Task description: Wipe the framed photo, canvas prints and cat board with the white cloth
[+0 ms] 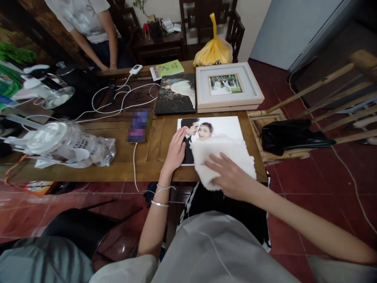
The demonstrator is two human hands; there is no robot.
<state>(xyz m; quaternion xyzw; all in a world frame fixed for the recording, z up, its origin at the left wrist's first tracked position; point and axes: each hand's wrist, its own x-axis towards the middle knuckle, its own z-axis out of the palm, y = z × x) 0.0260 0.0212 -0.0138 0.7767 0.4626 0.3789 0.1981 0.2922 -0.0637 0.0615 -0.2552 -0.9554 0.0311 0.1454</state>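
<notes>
Left hand (176,150) flat on photo panel's (226,126) left side, fingers together; right hand (231,173), fingers spread, atop white cloth (232,148) covering panel's lower right.

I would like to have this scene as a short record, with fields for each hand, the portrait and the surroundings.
Left hand: on the left side of the couple portrait
Right hand: spread on a white fluffy cloth
Portrait: flat on the wooden table, partly covered by the cloth
Beyond it: dark photo panel, framed photo, yellow plastic bag
Left of it: smartphone
Far side: a person
</notes>
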